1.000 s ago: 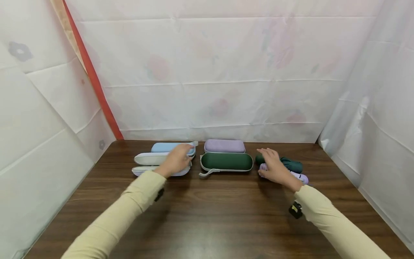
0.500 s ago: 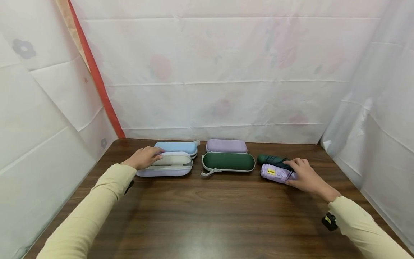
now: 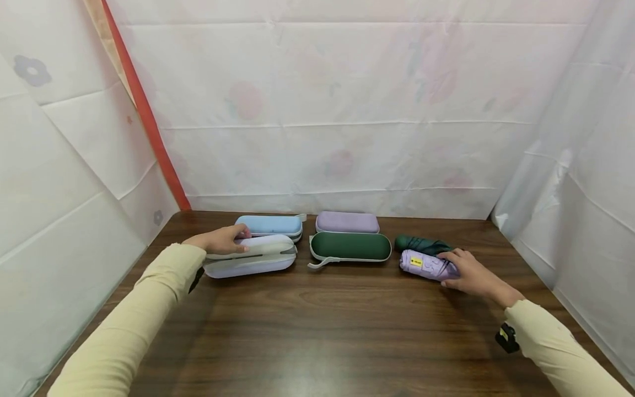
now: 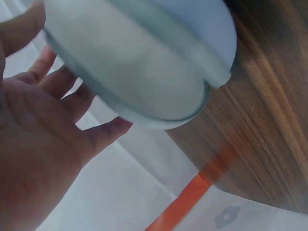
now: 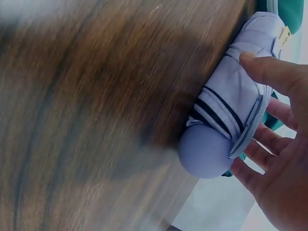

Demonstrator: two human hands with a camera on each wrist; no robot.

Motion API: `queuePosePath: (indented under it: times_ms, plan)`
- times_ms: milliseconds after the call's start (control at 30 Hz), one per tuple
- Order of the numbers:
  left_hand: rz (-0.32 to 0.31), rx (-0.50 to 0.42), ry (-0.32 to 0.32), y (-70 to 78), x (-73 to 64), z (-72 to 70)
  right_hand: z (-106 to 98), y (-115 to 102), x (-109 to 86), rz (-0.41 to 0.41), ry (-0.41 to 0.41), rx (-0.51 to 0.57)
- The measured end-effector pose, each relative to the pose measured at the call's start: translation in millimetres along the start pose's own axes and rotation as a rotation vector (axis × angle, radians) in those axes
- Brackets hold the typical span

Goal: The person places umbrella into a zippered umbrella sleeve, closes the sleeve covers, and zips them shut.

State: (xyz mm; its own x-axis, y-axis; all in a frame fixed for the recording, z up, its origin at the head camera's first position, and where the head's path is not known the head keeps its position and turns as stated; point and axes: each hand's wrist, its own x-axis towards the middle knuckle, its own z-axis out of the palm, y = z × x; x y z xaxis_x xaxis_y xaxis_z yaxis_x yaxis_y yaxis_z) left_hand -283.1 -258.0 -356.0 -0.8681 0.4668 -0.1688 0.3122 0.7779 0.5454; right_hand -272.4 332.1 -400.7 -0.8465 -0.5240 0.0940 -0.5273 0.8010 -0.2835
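Right wrist view: purple umbrella (image 5: pixel 226 96) on the table (image 5: pixel 106 106), thumb on one side, fingers spread along the other. We read it as a loose hold, moderately wide, with the round handle (image 5: pixel 204 151) near the little finger. From the head camera its long axis runs roughly left-right, handle end slightly nearer us; the right hand (image 3: pixel 476 278) has the right end, so most of the umbrella reaches leftward from the fingers. The green umbrella (image 3: pixel 419 244) lies just behind it.

Well to the left, the pale case (image 3: pixel 250 268) gapes, also lengthwise left-right. The left hand (image 3: pixel 218 241) pinches its lid (image 3: pixel 268 242) near the left end, thumb inside, fingers behind. We judge this gap between umbrella and case decisive, the green case (image 3: pixel 351 246) lying between. Behind: blue case (image 3: pixel 270 224), purple case (image 3: pixel 347 222).

Against half a second ago, we note the pale case has swung, left end nearer us; the umbrella lies much as it did, the right hand barely shifted.
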Motion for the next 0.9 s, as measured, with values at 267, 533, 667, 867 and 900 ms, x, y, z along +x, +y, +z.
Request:
queuePosePath:
  times_ms: [267, 533, 667, 867, 900]
  plan:
    - [-0.031, -0.012, -0.067, -0.5, -1.7, -2.7, 3, 3, 4.4, 0.010, -0.004, -0.030]
    - [-0.106, -0.021, -0.090, 3.2, 1.6, 6.5, 4, 2, 2.6, 0.020, 0.011, -0.035]
    - [-0.130, -0.031, -0.082, 7.2, -1.0, 9.1, 7, 4, 0.5, 0.019, 0.026, -0.042]
    - [-0.125, -0.019, -0.064, 12.6, -7.8, 3.7, 12, 7, 1.9, 0.008, 0.034, -0.075]
    - [-0.119, -0.016, -0.066, 13.0, -8.9, 2.5, 12, 7, 2.0, 0.009, 0.034, -0.077]
